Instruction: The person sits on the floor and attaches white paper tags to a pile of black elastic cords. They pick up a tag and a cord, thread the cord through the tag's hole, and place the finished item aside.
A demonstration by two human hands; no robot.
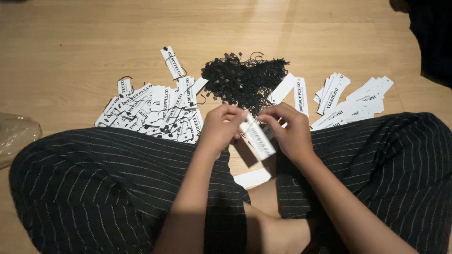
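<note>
A person sits cross-legged on a wooden floor, looking down at both hands. The left hand and the right hand meet over the lap, and between them is one white paper tag with dark print on it. The tag is long and thin. Its long side runs slanted, from up near the left hand's fingertips down toward the right wrist.

Both hands are curled almost closed. The left hand pinches the top end of the tag. The right hand has its fingers bent around the tag's side, just beside the left fingers (I cannot tell if it also holds a tiny string). Both hands are about equally near the tag, since each one touches it.

Just past the hands, farther from the person, lies a heap of black strings. To the left of that heap is a messy pile of tags with strings on. To the right of the heap is a fanned stack of plain tags. Far to the left of the heap, at the edge, sits a clear plastic bag. The striped trousers cover both knees.
</note>
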